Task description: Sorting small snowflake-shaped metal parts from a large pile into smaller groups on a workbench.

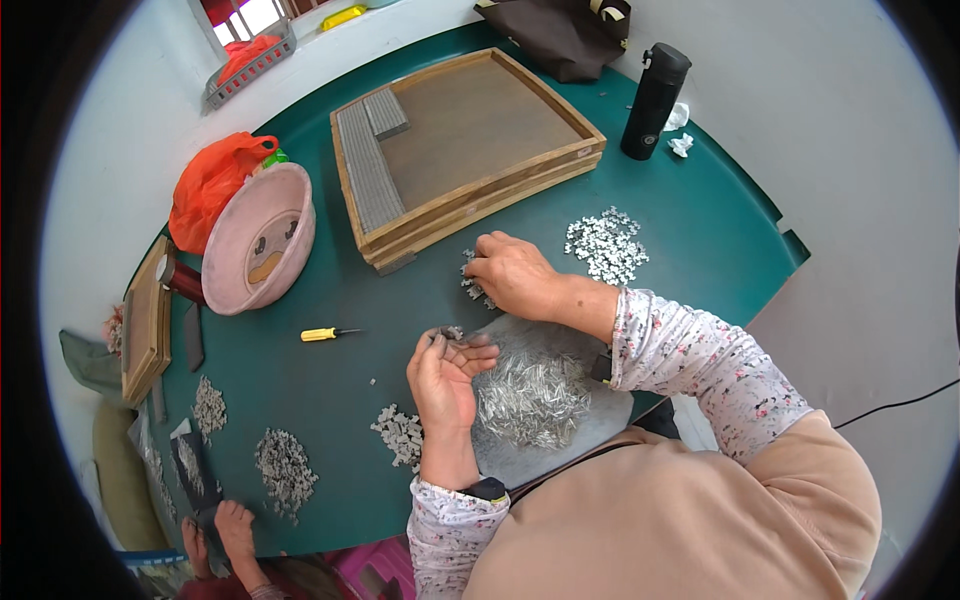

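Many small grey pieces (471,291), inboard of the near edge of the table (370,365), seemed light, rigid, best side-pinched; left hand (447,388) held some in curled fingers; right hand (515,280) pinch was indeterminable

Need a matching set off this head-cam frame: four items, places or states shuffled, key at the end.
Column 1
1. Right hand
2. Pile of clear slivers
3. Yellow-handled screwdriver
4. Black flask

Column 2
A. Standing upright, to the right of the wooden tray
B. Lying on the green table, left of both hands
C. Fingertips at a cluster of small grey pieces
D. On a grey sheet, close to the person's body

Pairs: 1-C, 2-D, 3-B, 4-A
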Tool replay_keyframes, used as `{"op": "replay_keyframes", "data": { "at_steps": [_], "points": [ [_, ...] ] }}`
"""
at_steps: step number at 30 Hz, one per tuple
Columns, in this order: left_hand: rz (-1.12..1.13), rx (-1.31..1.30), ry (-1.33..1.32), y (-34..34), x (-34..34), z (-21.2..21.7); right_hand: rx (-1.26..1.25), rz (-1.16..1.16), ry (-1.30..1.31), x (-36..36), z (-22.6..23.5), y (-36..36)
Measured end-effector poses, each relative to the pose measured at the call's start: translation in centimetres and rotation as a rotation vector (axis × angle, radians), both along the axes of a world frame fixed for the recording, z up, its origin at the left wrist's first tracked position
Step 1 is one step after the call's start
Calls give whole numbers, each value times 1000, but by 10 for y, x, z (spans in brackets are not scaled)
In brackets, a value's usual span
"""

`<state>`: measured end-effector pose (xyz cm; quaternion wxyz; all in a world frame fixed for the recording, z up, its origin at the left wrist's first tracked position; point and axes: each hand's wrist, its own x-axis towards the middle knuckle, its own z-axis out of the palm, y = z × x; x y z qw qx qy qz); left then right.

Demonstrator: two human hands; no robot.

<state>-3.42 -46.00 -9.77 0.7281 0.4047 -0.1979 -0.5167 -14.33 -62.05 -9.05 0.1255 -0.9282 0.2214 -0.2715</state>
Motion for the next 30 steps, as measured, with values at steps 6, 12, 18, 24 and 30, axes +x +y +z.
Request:
{"op": "replay_keyframes", "data": {
  "at_steps": [6,12,18,24,30],
  "points": [
    [-1,-11,21,0,2,-1,-188,-35,287,21,-2,2],
    [15,-21,27,0,2,-1,-195,-28,301,26,-5,-2],
    [47,9,8,-1,2,0,-239,34,366,24,-3,-5],
    [84,66,-70,-1,-3,0,677,109,-122,0,24,30],
    [25,52,-98,-1,-6,-5,1065,206,-367,-15,-2,55]
  ]
}}
